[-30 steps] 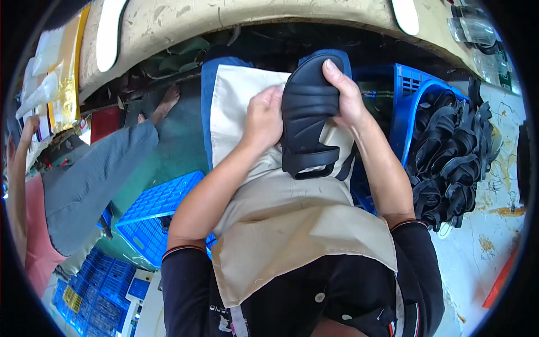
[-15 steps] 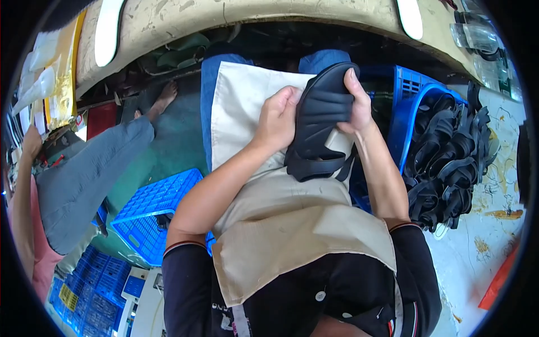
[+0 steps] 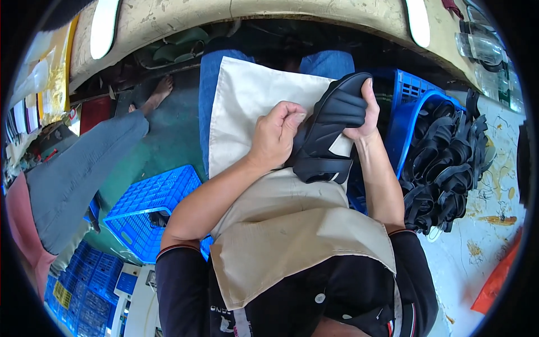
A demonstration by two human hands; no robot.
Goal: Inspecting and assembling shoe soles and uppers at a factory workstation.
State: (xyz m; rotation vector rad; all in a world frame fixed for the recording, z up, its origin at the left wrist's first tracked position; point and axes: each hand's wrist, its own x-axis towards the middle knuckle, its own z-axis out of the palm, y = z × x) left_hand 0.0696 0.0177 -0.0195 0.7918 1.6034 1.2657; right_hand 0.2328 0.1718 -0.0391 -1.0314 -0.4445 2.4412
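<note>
A black sandal (image 3: 339, 109) with a ribbed, padded upper and a strap across its lower end is held over my lap, toe end up and tilted to the right. My right hand (image 3: 366, 115) grips it along the right edge near the toe, thumb on the upper side. Beside its left edge, my left hand (image 3: 276, 133) is closed, thumb pressed against curled fingers. Whether something thin is pinched there cannot be made out. Under both hands lies a cream apron (image 3: 241, 106).
A blue crate (image 3: 401, 123) heaped with black straps or uppers (image 3: 443, 151) stands at my right. Another blue crate (image 3: 151, 205) sits on the floor at left, near a seated person's grey-trousered leg (image 3: 84, 174). A worktable (image 3: 252, 11) with white sole-shaped pieces (image 3: 105, 31) runs ahead.
My left hand has come off the sandal's upper left edge, its fingers curling closed. The sandal has tipped further right and shifted slightly down, with my right hand still on it.
</note>
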